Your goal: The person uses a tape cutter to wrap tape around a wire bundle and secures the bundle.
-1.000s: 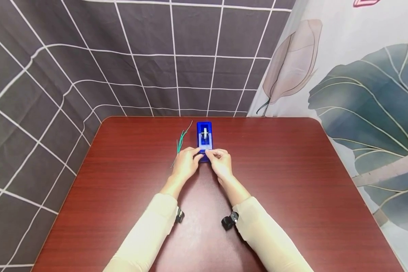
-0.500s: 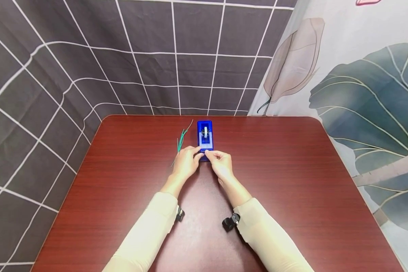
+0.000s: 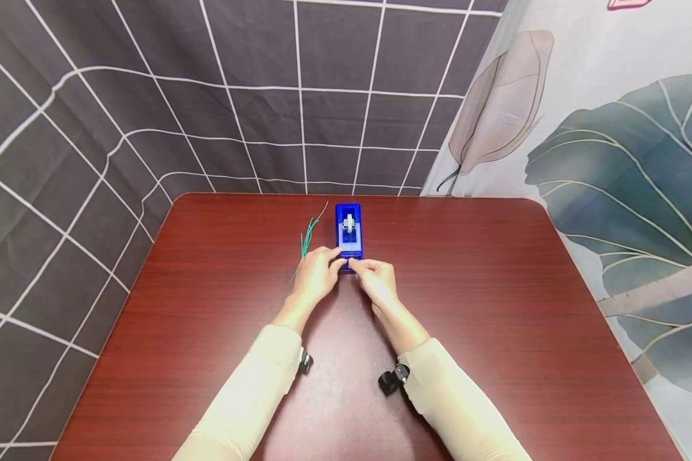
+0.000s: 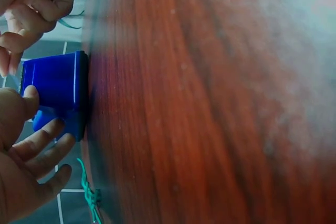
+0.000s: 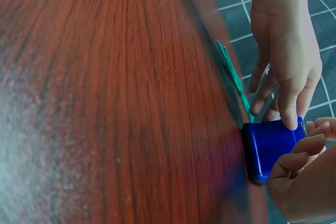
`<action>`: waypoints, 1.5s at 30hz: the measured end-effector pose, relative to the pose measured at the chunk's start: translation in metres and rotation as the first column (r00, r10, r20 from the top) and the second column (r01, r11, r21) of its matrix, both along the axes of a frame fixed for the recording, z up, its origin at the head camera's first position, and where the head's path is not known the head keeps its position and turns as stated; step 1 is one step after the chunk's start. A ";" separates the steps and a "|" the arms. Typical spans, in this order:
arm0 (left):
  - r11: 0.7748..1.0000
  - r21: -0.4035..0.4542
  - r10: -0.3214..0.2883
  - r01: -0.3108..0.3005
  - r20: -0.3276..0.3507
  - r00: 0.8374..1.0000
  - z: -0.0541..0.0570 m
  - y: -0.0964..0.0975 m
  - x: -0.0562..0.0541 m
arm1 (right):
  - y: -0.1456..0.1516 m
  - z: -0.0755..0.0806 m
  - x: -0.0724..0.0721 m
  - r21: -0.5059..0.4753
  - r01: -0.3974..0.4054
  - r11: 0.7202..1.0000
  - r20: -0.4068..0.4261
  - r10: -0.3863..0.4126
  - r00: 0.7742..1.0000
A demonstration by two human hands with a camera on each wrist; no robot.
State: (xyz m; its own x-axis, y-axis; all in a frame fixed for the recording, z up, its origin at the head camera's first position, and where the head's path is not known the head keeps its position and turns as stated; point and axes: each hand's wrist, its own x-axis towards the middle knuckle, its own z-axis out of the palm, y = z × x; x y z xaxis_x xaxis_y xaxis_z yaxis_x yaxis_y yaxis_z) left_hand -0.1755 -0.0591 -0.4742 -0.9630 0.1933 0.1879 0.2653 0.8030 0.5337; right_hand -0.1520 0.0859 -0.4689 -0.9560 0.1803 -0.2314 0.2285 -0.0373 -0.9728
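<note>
While the left hand (image 3: 316, 274) gripped the dispenser (image 3: 350, 247) by its near left corner, thumb on the front and other fingers spread along the side, the right hand (image 3: 378, 280) met it with curled fingers by the toothed edge (image 5: 304, 128); whether they pinched any tape, I couldn't tell. The dispenser sat near the far side of the bench (image 3: 496, 307). Its blue shell looked like hard, glossy plastic, stiff and a little slippery, and I guessed it was light enough to skid under a pull unless steadied. The flanks seemed the best hold, well clear of the teeth. The pale roll (image 3: 348, 223) probably turned easily. Just left lay green ties (image 3: 306, 242), thin and likely bendy; beyond hung a checked curtain (image 3: 334, 57).
</note>
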 end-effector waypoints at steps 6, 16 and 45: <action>1.000 -0.005 -0.003 0.003 -0.007 1.000 -0.001 0.000 0.000 | 0.001 0.000 0.002 0.009 -0.019 1.000 0.000 0.019 1.000; 1.000 0.001 -0.007 0.007 -0.018 1.000 0.001 0.000 0.000 | 0.001 0.001 0.005 0.010 -0.027 1.000 0.008 0.026 1.000; 1.000 0.021 0.005 -0.005 -0.016 1.000 0.000 0.001 0.001 | 0.000 -0.002 0.021 0.052 -0.060 0.997 -0.009 0.061 0.998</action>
State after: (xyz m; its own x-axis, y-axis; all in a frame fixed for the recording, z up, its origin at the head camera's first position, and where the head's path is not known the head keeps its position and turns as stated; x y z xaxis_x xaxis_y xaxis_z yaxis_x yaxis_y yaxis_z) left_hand -0.1749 -0.0579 -0.4743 -0.9608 0.1841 0.2072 0.2698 0.7929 0.5463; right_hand -0.1314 0.0863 -0.4709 -0.9679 0.1337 -0.2127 0.2181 0.0262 -0.9756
